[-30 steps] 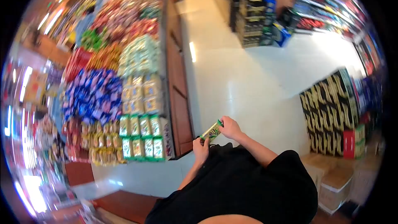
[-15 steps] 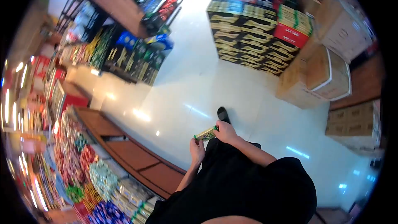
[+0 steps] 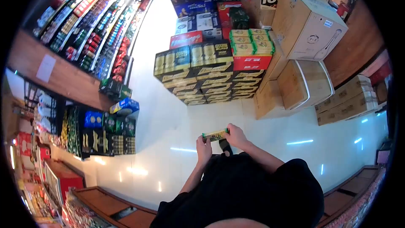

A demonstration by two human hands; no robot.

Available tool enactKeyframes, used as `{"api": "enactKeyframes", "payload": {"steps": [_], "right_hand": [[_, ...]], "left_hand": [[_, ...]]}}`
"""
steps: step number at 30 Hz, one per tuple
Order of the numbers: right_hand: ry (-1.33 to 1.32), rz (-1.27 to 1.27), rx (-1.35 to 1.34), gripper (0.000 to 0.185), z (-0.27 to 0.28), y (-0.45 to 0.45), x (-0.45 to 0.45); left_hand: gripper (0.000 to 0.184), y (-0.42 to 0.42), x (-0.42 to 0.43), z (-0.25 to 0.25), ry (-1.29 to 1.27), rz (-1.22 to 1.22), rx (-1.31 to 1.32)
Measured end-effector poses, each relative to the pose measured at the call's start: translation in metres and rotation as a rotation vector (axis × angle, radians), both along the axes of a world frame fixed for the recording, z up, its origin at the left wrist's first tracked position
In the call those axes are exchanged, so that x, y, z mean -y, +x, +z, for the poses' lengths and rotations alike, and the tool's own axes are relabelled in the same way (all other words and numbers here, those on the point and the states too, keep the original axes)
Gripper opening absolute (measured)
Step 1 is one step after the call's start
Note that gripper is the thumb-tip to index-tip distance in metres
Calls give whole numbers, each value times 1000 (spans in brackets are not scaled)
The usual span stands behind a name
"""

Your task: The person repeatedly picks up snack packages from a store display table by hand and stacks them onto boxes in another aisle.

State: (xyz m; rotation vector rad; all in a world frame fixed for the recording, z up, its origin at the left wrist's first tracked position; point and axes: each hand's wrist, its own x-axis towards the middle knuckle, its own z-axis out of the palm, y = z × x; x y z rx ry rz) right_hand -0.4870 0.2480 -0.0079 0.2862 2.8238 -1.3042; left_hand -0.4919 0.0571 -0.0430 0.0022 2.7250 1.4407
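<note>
A small green-and-yellow packet (image 3: pixel 215 135) is stretched between my two hands in front of my body. My left hand (image 3: pixel 204 150) pinches its left end, and my right hand (image 3: pixel 237 136) grips the right end. It looks like a wrapped snack pack, but its lettering is too small to read. Similar green-and-yellow packets (image 3: pixel 252 41) lie in rows on a red box (image 3: pixel 252 63) ahead of me, well apart from my hands.
Black-and-gold beer cases (image 3: pixel 209 76) are stacked ahead. Cardboard boxes (image 3: pixel 312 29) stand to their right. Drink shelves (image 3: pixel 90 29) line the far left, with more cases (image 3: pixel 109 139) below. Wooden-edged display counters (image 3: pixel 109 204) are behind me at both sides. The pale floor (image 3: pixel 168 122) reflects lights.
My view has turned to the right, so the beer cases and red box now lie nearly straight ahead and closer. Both hands keep hold of the packet, now held more level.
</note>
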Motion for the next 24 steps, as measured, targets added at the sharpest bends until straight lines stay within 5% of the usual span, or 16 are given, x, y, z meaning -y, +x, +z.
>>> {"api": "enactKeyframes", "payload": {"steps": [12,16,24], "right_hand": [[-156,-510,-109,22,14,-153,-158],[-174,-461,-270,31,21,-223,-220],[-114,-395,-98,49,29,-348,-318]], "left_hand": [[28,-219,-177,43,166,-318,-46],[29,-289,-240,49,213,-251,-55],[42,-417,-345,60,48,-181,-34]]}}
